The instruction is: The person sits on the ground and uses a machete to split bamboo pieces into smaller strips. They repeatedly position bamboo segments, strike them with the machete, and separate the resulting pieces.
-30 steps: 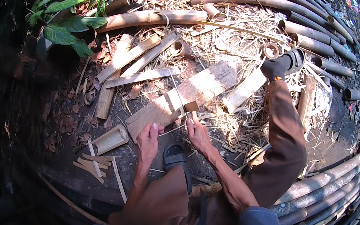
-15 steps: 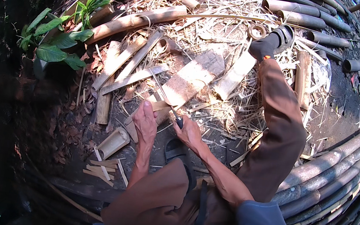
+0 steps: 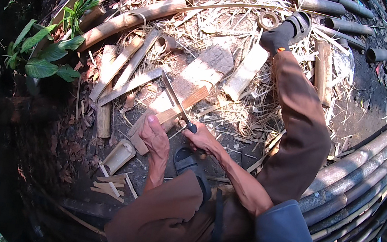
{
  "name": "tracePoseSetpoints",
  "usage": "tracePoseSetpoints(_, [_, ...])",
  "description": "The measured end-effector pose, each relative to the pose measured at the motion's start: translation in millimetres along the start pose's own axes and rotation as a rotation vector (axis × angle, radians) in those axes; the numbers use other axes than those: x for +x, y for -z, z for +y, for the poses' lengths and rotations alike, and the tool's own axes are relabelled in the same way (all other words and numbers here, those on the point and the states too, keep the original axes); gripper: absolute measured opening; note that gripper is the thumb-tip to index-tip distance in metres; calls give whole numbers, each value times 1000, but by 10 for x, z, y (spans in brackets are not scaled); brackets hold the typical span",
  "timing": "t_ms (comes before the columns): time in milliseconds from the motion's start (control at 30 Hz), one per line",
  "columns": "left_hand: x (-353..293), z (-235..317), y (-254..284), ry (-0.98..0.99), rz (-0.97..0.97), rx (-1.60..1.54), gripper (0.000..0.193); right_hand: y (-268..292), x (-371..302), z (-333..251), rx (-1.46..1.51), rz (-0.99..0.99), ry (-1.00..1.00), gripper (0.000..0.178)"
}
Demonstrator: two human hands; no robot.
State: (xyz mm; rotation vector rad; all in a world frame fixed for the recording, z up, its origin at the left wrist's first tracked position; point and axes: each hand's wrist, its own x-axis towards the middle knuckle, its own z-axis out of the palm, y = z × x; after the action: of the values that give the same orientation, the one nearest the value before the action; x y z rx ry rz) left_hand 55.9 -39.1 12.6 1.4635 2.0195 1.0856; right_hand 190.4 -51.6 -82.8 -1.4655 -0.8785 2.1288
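My left hand (image 3: 154, 137) is closed around the near end of a split bamboo strip (image 3: 197, 96), which slants up and away to the right. In my right hand (image 3: 202, 138) is the dark handle of a knife. The long, narrow knife blade (image 3: 174, 93) crosses over the strip, its tip pointing away to the left. Whether the edge touches the strip I cannot tell. Beneath both lies a worn wooden board (image 3: 218, 60), partly in sunlight. Just below my right hand, a dark sandal (image 3: 190, 163) is on my bent leg's foot.
Bamboo shavings (image 3: 255, 115) litter the ground. Bamboo slats (image 3: 128, 85) lie left of the board, a half-tube (image 3: 118, 157) and small cut strips (image 3: 111, 184) nearer me. Long bamboo poles (image 3: 346, 180) curve along the right. My outstretched leg (image 3: 299, 122) lies to the right; a leafy plant (image 3: 45, 52) stands left.
The bamboo strip now shows farther beyond the blade, angled up to the right. The knife is still across it in my right hand. The whole view has shifted slightly.
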Motion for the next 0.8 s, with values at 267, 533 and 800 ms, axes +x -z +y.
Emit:
tracePoseSetpoints(267, [24,148,16,-170,22,75,40,0,199,253,-670,382,288,29])
tracePoseSetpoints(533, [16,26,-255,-184,-58,-2,36,105,159,175,-388,163,87,29])
tracePoseSetpoints(800, [-119,146,-275,-277,-129,7,34,58,119,291,-237,176,120,34])
